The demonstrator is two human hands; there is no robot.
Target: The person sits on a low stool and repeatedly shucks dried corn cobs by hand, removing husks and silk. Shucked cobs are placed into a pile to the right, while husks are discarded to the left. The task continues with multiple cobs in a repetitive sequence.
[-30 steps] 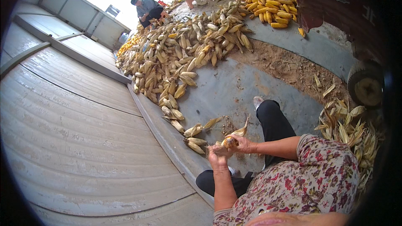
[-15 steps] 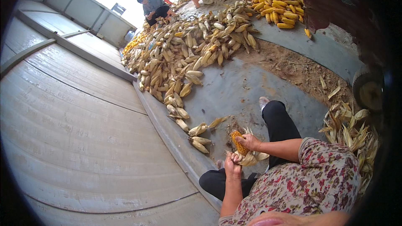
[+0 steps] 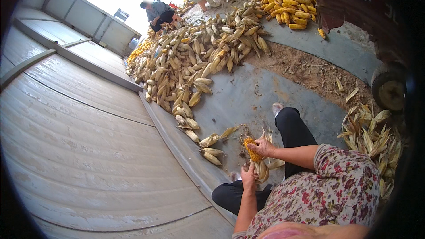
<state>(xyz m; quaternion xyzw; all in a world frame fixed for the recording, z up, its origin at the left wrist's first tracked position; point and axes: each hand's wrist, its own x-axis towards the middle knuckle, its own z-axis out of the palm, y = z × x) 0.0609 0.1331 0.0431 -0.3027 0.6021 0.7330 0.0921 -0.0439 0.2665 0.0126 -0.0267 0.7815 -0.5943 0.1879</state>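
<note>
One cob (image 3: pixel 252 151), partly bared, is clamped in the grip of the right hand (image 3: pixel 264 147) above the floor (image 3: pixel 248 93); one heap (image 3: pixel 195 57) of unpeeled ears and two people (image 3: pixel 158 14) are seen beyond. The left hand (image 3: pixel 249 175) is curled by the husk (image 3: pixel 262 172), whether gripping cannot be told.

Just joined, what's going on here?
A person is husking corn by hand. The right hand grips an ear of corn with yellow kernels bare; the left hand is at the husk hanging from its lower end. Ahead lies a heap of unhusked ears, with a pile of bare yellow cobs farther off. Two other people sit beyond the heap.
</note>
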